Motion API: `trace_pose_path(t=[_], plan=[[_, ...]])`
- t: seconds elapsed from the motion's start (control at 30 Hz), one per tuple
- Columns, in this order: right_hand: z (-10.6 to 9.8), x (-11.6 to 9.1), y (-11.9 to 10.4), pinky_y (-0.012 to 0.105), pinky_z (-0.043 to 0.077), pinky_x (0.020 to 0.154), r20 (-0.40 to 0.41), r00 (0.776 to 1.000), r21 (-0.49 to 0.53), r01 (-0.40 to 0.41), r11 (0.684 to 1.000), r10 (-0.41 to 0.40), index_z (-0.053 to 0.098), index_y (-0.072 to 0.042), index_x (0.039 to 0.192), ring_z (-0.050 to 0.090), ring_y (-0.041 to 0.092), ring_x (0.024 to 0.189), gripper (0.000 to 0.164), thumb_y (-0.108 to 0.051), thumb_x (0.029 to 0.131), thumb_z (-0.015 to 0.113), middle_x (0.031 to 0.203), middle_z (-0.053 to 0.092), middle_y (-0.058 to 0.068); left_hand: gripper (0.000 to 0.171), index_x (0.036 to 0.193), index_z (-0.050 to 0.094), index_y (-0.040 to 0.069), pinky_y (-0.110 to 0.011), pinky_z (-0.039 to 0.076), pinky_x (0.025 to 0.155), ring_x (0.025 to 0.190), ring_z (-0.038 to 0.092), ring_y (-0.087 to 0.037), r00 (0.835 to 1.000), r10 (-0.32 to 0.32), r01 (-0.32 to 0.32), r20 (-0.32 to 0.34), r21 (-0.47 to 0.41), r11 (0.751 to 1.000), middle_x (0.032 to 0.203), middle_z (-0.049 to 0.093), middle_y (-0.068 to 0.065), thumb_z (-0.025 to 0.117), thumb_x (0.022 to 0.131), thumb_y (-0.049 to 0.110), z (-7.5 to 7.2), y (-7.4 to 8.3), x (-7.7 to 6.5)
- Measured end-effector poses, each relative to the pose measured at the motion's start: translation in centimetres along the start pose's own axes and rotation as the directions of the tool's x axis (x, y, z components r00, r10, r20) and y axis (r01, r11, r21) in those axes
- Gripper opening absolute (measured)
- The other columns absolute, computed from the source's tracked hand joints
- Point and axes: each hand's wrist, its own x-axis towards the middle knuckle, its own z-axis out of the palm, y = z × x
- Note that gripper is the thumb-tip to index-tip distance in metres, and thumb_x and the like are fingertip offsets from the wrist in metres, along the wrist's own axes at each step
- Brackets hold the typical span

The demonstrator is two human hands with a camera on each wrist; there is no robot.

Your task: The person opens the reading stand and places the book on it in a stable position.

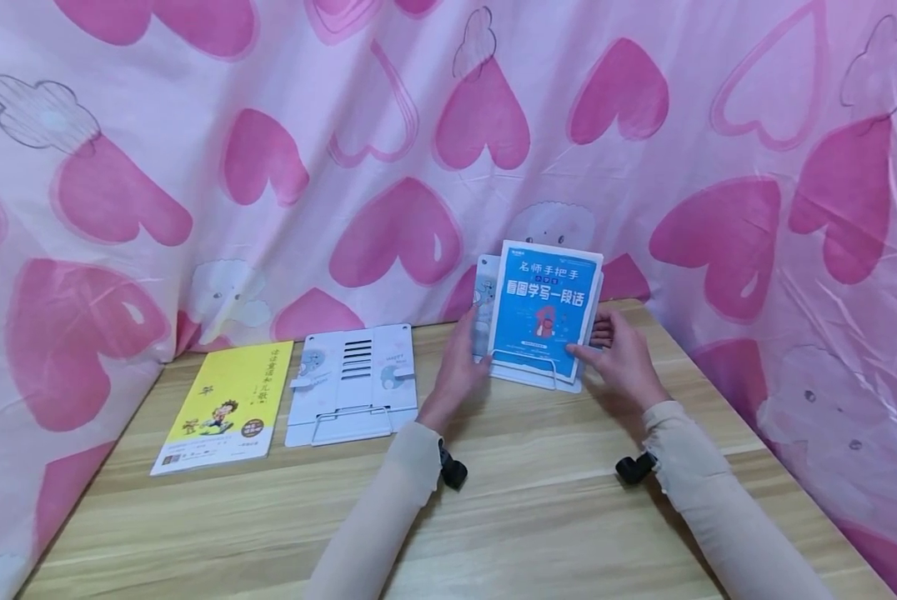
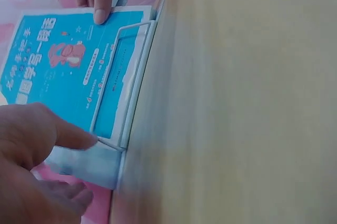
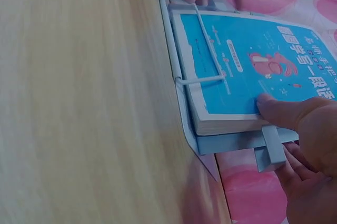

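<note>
A blue-covered book (image 1: pixel 542 312) leans upright on a pale metal book stand (image 1: pixel 484 287), behind the stand's front wire holder (image 3: pixel 202 80). At the stand's left edge is my left hand (image 1: pixel 459 362); its thumb touches the wire near the book's lower corner, with the other fingers beyond the stand's side. My right hand (image 1: pixel 623 354) holds the right side, its thumb (image 3: pixel 274 105) pressed on the blue cover and its fingers behind, by the stand's side clip (image 3: pixel 271 150). Partly hidden by the book is the stand's back plate.
Left on the wooden table (image 1: pixel 523 500) stands a second book stand (image 1: pixel 362 379) with slots and a wire holder. Beside it lies a yellow book (image 1: pixel 242 392). A pink heart-patterned curtain (image 1: pixel 396 233) hangs behind the table and along its sides.
</note>
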Motion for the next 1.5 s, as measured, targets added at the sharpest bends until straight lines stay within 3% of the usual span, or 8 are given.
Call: trace_pose_path(t=[0.2,0.4,0.53,0.67,0.77,1.03,1.23,1.5], plan=[[-0.4,-0.2,-0.4,0.06,0.055,0.112,0.009,1.0,-0.014,0.0,1.0,0.0,0.041,-0.009,0.157,0.066,0.041,0.129,0.077,-0.03,0.097,0.084,0.144,0.061,0.02,0.087,0.173,0.021,0.024,-0.05,0.04,0.13,0.159,0.04,-0.027,0.999,-0.042,0.043,-0.031,0.029,0.999,0.177,0.033,-0.002,0.07,0.103,0.008,-2.2,0.2,-1.5],[-1.0,-0.5,-0.6,0.062,0.053,0.114,0.028,0.999,-0.004,-0.033,0.999,0.033,0.034,-0.007,0.16,0.062,0.046,0.134,0.085,-0.031,0.097,0.085,0.148,0.056,0.024,0.073,0.164,0.042,0.01,-0.049,0.05,0.121,0.144,0.055,-0.034,0.996,0.055,-0.05,-0.064,0.084,0.995,0.164,0.051,-0.016,0.073,0.099,0.004,-5.8,-1.2,-2.9],[-0.9,-0.8,-2.1,0.07,0.045,0.119,-0.106,0.994,-0.036,-0.009,0.999,0.005,0.016,-0.013,0.17,0.044,0.048,0.148,0.108,-0.042,0.094,0.086,0.163,0.039,0.026,0.058,0.152,0.057,0.006,-0.051,0.05,0.12,0.141,0.059,-0.036,0.993,0.091,-0.079,-0.077,0.143,0.987,0.153,0.062,-0.018,0.075,0.097,0.005,-8.8,-2.2,-4.2],[-0.1,-1.2,-5.1,0.07,0.04,0.123,-0.338,0.93,-0.105,0.113,0.988,-0.142,0.016,-0.018,0.172,0.032,0.039,0.154,0.106,-0.041,0.094,0.085,0.169,0.03,0.018,0.05,0.146,0.063,0.008,-0.052,0.049,0.122,0.143,0.059,-0.035,0.996,0.05,-0.035,-0.068,0.211,0.977,0.15,0.065,-0.015,0.076,0.098,0.009,-11.6,-3.4,-5.5],[1.1,-1.9,-7.9,0.066,0.046,0.118,-0.39,0.885,-0.094,0.235,0.967,-0.253,0.031,-0.013,0.166,0.039,0.034,0.149,0.089,-0.029,0.096,0.083,0.163,0.039,0.017,0.046,0.145,0.065,0.011,-0.054,0.05,0.121,0.144,0.058,-0.034,0.999,-0.003,0.014,-0.05,0.232,0.973,0.15,0.064,-0.011,0.076,0.1,0.011,-13.3,-4.3,-6.6],[6.7,-3.3,-13.4,0.042,0.062,0.105,-0.138,0.939,0.135,0.334,0.933,-0.317,0.053,-0.009,0.152,0.069,0.036,0.124,0.057,-0.016,0.101,0.078,0.146,0.062,0.015,0.037,0.137,0.07,0.01,-0.055,0.052,0.119,0.141,0.061,-0.033,0.999,-0.043,0.047,-0.022,0.243,0.969,0.144,0.069,-0.01,0.076,0.101,0.011,-16.8,-6.3,-9.4],[11.9,-3.6,-14.9,0.047,0.063,0.104,0.099,0.951,0.227,0.264,0.938,-0.292,0.063,-0.005,0.142,0.074,0.03,0.118,0.043,-0.008,0.101,0.075,0.132,0.072,0.015,0.032,0.133,0.072,0.01,-0.052,0.059,0.109,0.126,0.069,-0.032,0.997,-0.065,0.076,-0.047,0.266,0.961,0.137,0.073,-0.01,0.076,0.101,0.013,-18.2,-7.0,-10.6],[17.8,-3.9,-15.2,0.04,0.063,0.102,0.369,0.912,0.222,0.104,0.97,-0.182,0.07,-0.004,0.135,0.073,0.02,0.111,0.034,-0.012,0.103,0.074,0.121,0.077,0.008,0.025,0.124,0.075,0.006,-0.05,0.062,0.097,0.109,0.071,-0.03,0.995,-0.088,0.101,-0.057,0.306,0.947,0.126,0.076,-0.014,0.076,0.1,0.011,-19.7,-7.7,-12.0]])
